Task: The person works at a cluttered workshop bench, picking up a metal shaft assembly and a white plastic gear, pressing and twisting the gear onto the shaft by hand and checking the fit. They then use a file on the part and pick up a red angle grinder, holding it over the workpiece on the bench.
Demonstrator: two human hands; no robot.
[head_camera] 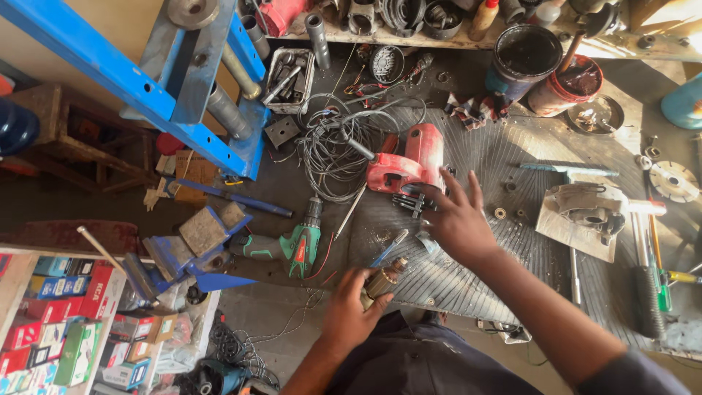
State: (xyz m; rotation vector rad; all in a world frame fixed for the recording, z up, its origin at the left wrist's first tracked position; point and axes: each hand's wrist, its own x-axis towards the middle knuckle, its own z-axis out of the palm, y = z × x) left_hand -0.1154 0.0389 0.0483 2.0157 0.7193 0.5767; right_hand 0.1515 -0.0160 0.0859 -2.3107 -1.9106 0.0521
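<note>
Head view: I look down on a cluttered tabletop (pixel 512 146).
Left hand (pixel 347 314): closed around a motor armature (pixel 385 278), near the edge.
Right hand (pixel 457 219): fingers spread, empty, beside the red power tool (pixel 406 164).

- My left hand (pixel 349 313) covers the near end of the copper-wound motor armature (pixel 383 279) I grip.
- My right hand (pixel 457 219) hides the small parts beneath its palm.
- The teal container (pixel 685 102) is cut off at the right edge.
</note>
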